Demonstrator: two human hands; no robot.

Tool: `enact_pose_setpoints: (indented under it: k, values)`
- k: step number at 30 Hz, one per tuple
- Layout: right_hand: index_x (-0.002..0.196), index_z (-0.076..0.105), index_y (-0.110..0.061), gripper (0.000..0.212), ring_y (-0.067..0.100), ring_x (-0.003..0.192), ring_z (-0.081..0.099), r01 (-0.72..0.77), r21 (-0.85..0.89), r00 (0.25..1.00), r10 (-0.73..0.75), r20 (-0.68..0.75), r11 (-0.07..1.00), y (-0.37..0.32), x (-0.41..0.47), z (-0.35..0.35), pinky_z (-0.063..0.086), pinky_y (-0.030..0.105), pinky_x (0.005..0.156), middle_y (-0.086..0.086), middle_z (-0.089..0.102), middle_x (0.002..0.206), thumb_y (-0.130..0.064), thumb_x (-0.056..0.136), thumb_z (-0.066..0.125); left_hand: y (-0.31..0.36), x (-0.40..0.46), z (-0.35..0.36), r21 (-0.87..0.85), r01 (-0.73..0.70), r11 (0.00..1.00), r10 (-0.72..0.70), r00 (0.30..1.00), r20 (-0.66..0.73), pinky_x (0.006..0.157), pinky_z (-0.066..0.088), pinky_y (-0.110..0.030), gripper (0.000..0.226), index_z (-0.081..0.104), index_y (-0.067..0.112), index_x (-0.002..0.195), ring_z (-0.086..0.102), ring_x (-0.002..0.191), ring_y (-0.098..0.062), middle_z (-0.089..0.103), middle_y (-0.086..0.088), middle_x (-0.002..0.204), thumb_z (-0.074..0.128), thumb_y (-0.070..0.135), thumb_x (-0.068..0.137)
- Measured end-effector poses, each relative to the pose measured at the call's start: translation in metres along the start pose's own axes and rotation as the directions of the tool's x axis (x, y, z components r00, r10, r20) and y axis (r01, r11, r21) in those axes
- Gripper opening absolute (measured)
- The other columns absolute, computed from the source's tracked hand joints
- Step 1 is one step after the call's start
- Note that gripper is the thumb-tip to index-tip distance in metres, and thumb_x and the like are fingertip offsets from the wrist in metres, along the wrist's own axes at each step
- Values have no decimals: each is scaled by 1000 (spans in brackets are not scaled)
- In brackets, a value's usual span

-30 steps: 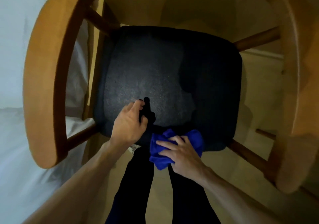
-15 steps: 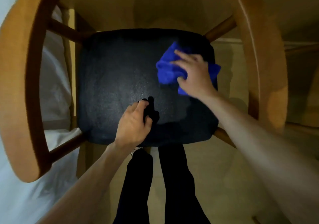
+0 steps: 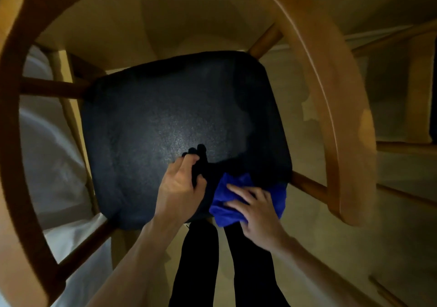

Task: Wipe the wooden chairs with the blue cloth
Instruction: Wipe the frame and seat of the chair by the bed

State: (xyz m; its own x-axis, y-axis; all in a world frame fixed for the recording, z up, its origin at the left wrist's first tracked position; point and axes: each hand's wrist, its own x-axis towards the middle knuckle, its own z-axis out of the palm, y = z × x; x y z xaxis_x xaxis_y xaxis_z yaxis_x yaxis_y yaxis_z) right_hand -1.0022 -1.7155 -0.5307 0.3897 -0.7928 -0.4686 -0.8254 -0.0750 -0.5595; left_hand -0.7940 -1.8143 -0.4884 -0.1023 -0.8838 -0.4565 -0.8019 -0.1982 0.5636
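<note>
Right hand [image 3: 257, 214] flat on the blue cloth [image 3: 227, 202], fingers spread and pressing, not curled round it. Cloth is bunched at the near right corner of the dark seat pad [image 3: 179, 122], partly hanging over the front edge.

Left hand [image 3: 179, 188] is just beside it on the near edge of the seat, fingers curled round something dark [image 3: 199, 162]. Can't make out what it is against the black pad.

Wooden chair [image 3: 331, 89] directly below me, my legs in dark trousers [image 3: 201, 259] against its front.

Progress, my read: cloth is on the upholstered seat, near edge only. No visible wet streak or clean/dirty line, so can't confirm how much of the pad is covered. Curved armrest/back rail, spindles and the legs show no cloth contact now; I'd count all the wood as outstanding.

Farther right, part of a second wooden frame [image 3: 418, 89], probably another chair, untouched as far as I can see. White fabric [image 3: 52, 145] to the left past the rail.

Estimate: early, well under half.
</note>
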Motion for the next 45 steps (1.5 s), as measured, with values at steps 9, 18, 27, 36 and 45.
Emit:
enact_pose_setpoints:
  k: [9, 18, 27, 36, 45]
  values:
    - [133, 55, -37, 64, 18, 129, 36, -70, 156, 961, 109, -253, 985, -21, 29, -32, 39, 43, 101, -24, 22, 159, -12, 74, 61, 1, 5, -3, -37, -55, 998, 54, 998, -25, 86, 49, -37, 36, 56, 8, 120, 56, 105, -23, 61, -5, 113, 63, 5, 85]
    - [134, 53, -34, 56, 28, 135, 34, -193, -64, 931, 162, -328, 979, 18, 246, -174, 28, 56, 111, -14, 26, 160, -9, 84, 61, 15, 39, -18, 11, -79, 997, 79, 995, -66, 86, 40, -25, 36, 54, 11, 125, 53, 111, -20, 60, -3, 119, 59, 14, 89]
    - [126, 50, -31, 63, 34, 121, 39, -243, -132, 949, 207, -237, 961, 16, 117, -75, 49, 49, 84, -5, 28, 154, -10, 71, 73, 18, 34, -20, -7, -96, 995, 96, 995, -18, 87, 44, -31, 38, 52, 13, 127, 51, 112, -20, 58, -3, 122, 58, 14, 90]
    - [123, 56, -33, 49, 24, 120, 38, -220, 6, 971, 218, 92, 975, 0, 2, -23, 46, 49, 94, -13, 27, 152, -17, 77, 63, 16, 12, -3, -7, -143, 990, 143, 989, 39, 85, 49, -37, 37, 56, 7, 121, 56, 103, -26, 61, -8, 114, 64, 7, 84]
    - [134, 55, -28, 57, 33, 134, 37, -189, -6, 899, 171, -402, 982, -3, 128, -143, 37, 56, 105, -5, 31, 158, -12, 81, 65, 6, 4, -2, 3, -132, 991, 132, 991, 38, 86, 45, -30, 37, 56, 7, 121, 56, 107, -25, 61, -5, 118, 64, 7, 85]
